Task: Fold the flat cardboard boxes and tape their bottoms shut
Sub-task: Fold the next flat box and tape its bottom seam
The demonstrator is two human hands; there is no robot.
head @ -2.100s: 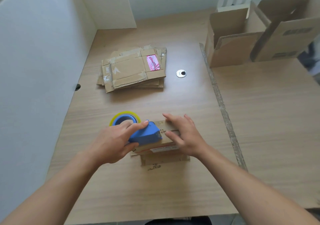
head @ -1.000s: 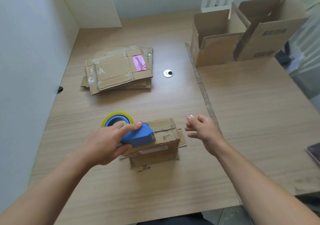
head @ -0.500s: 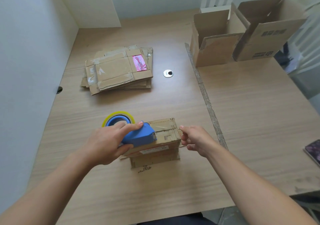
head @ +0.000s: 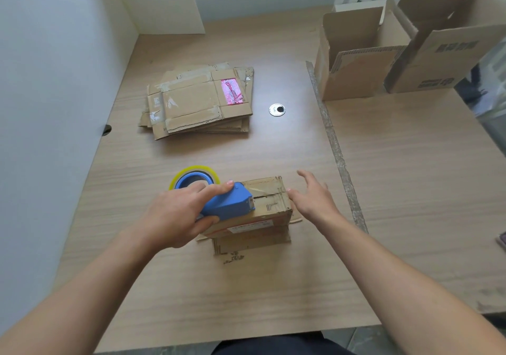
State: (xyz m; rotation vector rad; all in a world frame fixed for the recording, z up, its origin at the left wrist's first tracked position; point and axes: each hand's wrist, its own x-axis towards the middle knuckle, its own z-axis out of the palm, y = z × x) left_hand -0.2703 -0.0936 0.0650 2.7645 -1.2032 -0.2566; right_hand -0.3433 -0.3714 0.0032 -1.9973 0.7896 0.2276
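Near table [head: 397, 176] edge, centre: one folded box [head: 271, 204], bottom up, seam partly taped; blue tape dispenser [head: 230, 204] with yellow-edged roll rests on its left end, gripped by the left hand [head: 178, 215], fingers curled round the body, forefinger laid along the top. Right hand [head: 315, 198]: fingers straight and spread, holding nothing, just beside the box's right end; contact cannot be told. Further back: stack of flat boxes [head: 200, 102] at left, silver grommet [head: 277, 109] mid-table, two open boxes [head: 356, 61] side by side at far right.
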